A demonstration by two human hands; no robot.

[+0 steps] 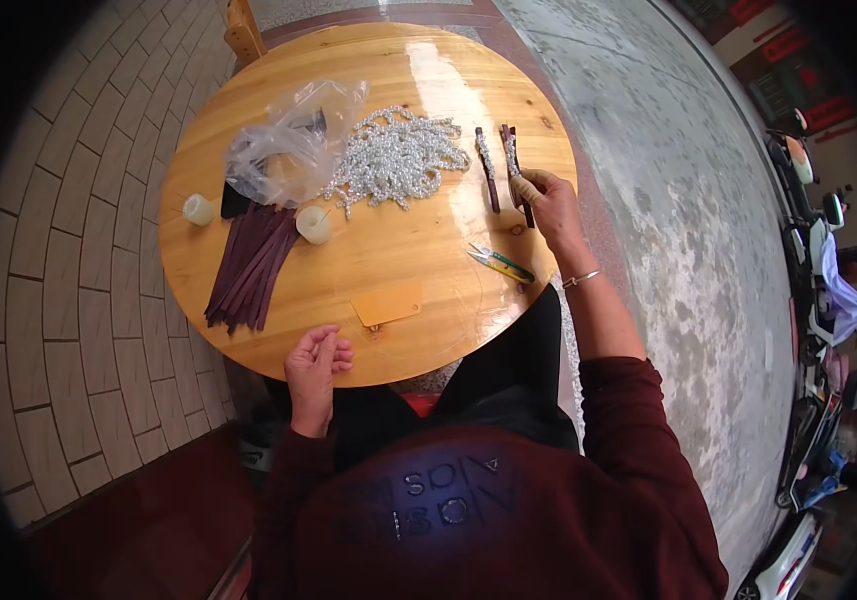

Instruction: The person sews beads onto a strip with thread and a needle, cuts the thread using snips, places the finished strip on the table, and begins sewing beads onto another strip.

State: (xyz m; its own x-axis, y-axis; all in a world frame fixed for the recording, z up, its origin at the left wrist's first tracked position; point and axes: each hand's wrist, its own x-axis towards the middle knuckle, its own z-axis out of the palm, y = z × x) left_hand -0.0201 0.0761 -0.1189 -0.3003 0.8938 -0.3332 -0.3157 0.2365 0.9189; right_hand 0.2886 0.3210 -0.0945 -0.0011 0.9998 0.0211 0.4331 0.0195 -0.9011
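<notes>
The right hand (556, 205) reaches over the far right of the table, thumb and fingers pinching a narrow dark strip wound with small silver beads (511, 150) near the table's edge; whether that strip touches the wood I cannot tell. It looks light and fairly stiff to me, the beaded part probably knobbly and apt to slip, so the bare dark end seems the safer place to hold. Just beside it lies a matching bead-wound dark strip (488, 170). The left hand (317, 365) rests at the near edge, palm turned inward, fingers loosely curled around nothing. Below the strips lie yellow-and-green metal snips (502, 264), and nearer the left hand a flat orange-yellow card (389, 305). Further left sits a tangled heap of silver bead strings (399, 155), likely limp and slithery, then a crumpled clear plastic bag (294, 150), a fanned bundle of flat maroon strips (252, 265) and two pale rolls (315, 225), all on the round varnished wooden table (429, 225)
</notes>
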